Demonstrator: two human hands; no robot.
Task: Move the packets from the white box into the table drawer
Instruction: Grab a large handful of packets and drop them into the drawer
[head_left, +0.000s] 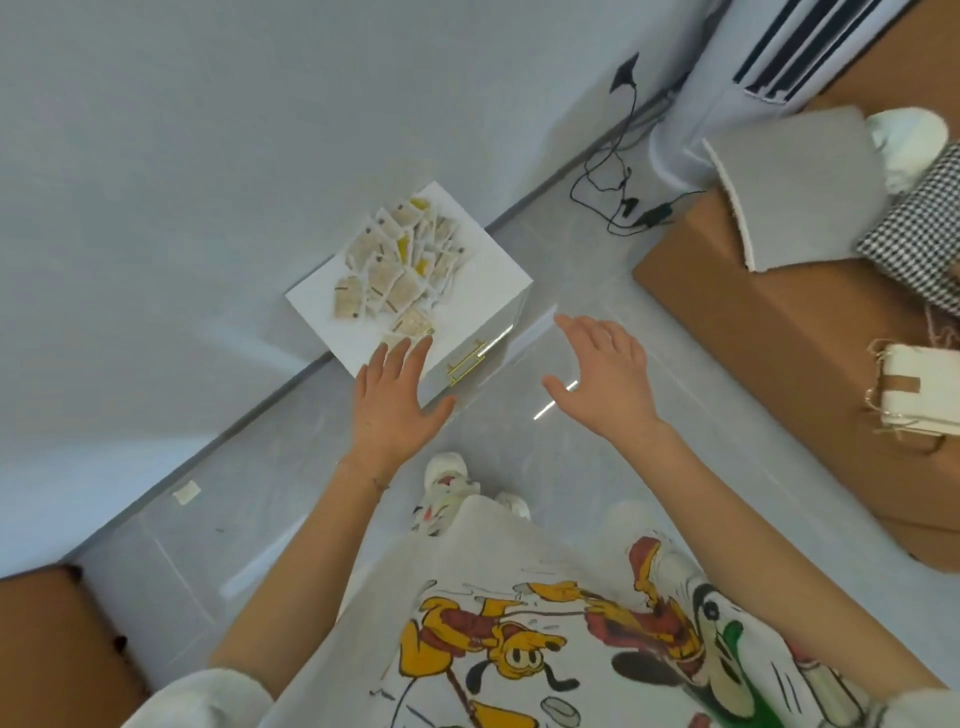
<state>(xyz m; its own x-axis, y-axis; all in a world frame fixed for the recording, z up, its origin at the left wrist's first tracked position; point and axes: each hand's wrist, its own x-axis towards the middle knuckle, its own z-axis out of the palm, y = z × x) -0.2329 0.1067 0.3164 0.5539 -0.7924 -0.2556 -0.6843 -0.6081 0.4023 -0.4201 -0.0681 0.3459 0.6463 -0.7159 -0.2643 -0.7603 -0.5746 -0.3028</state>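
A pale grey wall (208, 130) meets a glossy grey tiled floor (597, 270) along a line running diagonally through the view. Big brown cardboard boxes (769, 332) fill the right side, carrying a grey foam sheet (795, 192), a checked cloth (919, 234) and a small cream bag (919, 400). Behind them stands a tall white air unit (727, 78) with black cables (613, 187) trailing on the floor beside it. Another brown box (57, 644) shows at the lower left corner.

The person stands over the scene in a white cartoon-print shirt (545, 649), with white shoes (447, 483) on the floor below.

Against the wall sits a small white table (493, 260); its worktop is scattered with many beige and yellow packets (400, 265), loose and overlapping, lying mostly on the half nearer the wall. No separate white box can be made out around them. The drawer (483, 353) on the table's front is closed, with a gold bar handle (467, 361) across it.

The left hand (397, 400) reaches over the near corner of the worktop, palm down, fingers (415, 353) spread apart and holding nothing, their tips just beside the nearest packet. The right hand (597, 369) hovers above the floor to the right of the drawer, its fingers also apart and empty, well apart from the packets.
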